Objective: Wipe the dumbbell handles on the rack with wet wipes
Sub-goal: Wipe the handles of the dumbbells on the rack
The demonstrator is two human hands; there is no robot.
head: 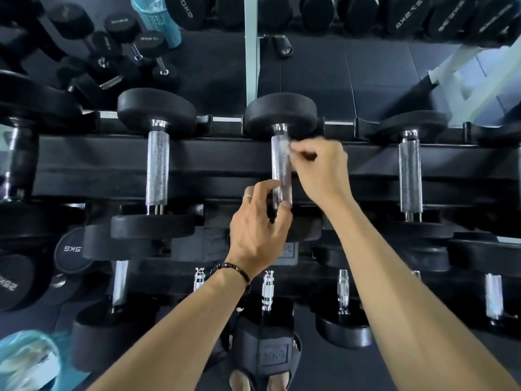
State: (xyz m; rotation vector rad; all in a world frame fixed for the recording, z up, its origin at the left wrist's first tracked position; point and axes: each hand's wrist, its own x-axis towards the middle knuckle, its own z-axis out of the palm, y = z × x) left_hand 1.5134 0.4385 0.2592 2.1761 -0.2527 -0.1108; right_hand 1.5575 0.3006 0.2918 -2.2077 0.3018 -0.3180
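Two bare forearms reach in. Left hand curls thumb and fingers round the near end of the middle dumbbell handle on the top rack tier. Right hand pinches a small wet wipe against the handle's far end. Wipe: thin, limp, likely slippery. Dumbbell probably heavy; steady it, don't lift. Three knurled handles clearly visible on this tier; one wipe.
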